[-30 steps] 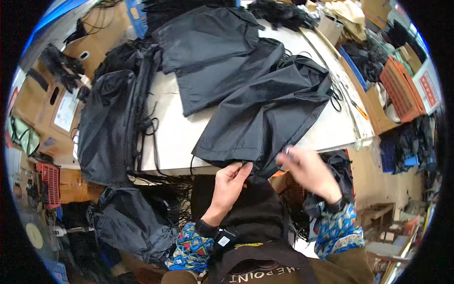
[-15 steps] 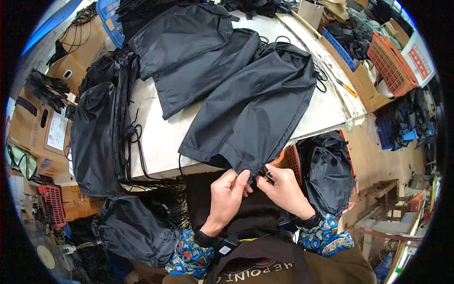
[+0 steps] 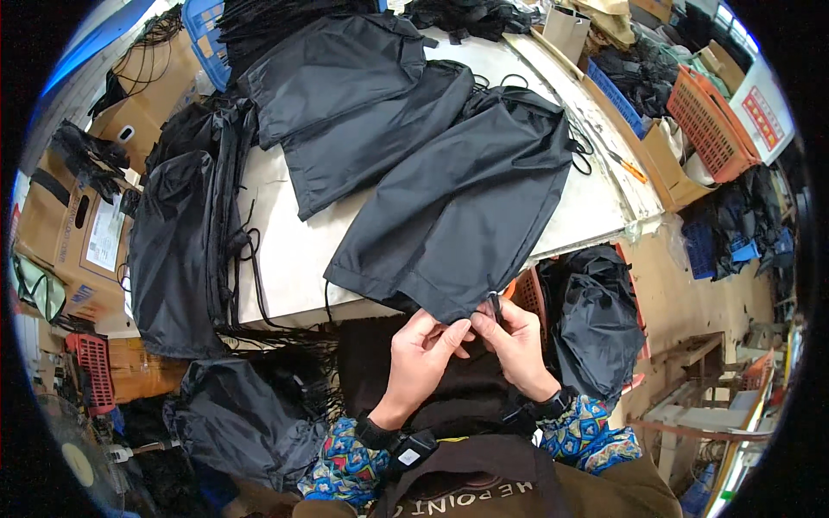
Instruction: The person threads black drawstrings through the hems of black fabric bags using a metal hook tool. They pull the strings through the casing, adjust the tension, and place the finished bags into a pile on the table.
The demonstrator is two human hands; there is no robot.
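Left hand [image 3: 421,350], bent at the wrist and reaching up from a patterned sleeve [image 3: 345,457], pinches the near hem of a black bag [image 3: 471,203] between thumb and curled fingers. Right hand [image 3: 518,345] comes in from the other patterned sleeve [image 3: 591,432], thumb beside the left thumb at the same lower corner, its fingers closed around a small dark item [image 3: 495,304] (too small to identify); whether it also grips the cloth, I cannot tell. That bag lies aslant across the front of the desk [image 3: 281,233] — its hem hanging past the near edge, its corded end toward the far right.

Farthest left among the dark goods, a stack of bags [image 3: 177,250] bulges in soft folds, thin cords trailing from its right side. Next comes a flatter bag [image 3: 380,142], smooth and faintly sheeny, partly under another bag [image 3: 341,78] and touching the held one. Right of these, a slim orange-handled tool [image 3: 635,168] rests along the desk's pale edge.

Containers: at left, a brown cardboard box [image 3: 73,229] with an oval handhold, and a red slotted basket [image 3: 93,371]; at right, a red basket [image 3: 529,293] with a crumpled black bundle [image 3: 600,319], then a blue crate [image 3: 615,95] heaped with black material — and an orange slatted basket [image 3: 712,125], tilted.
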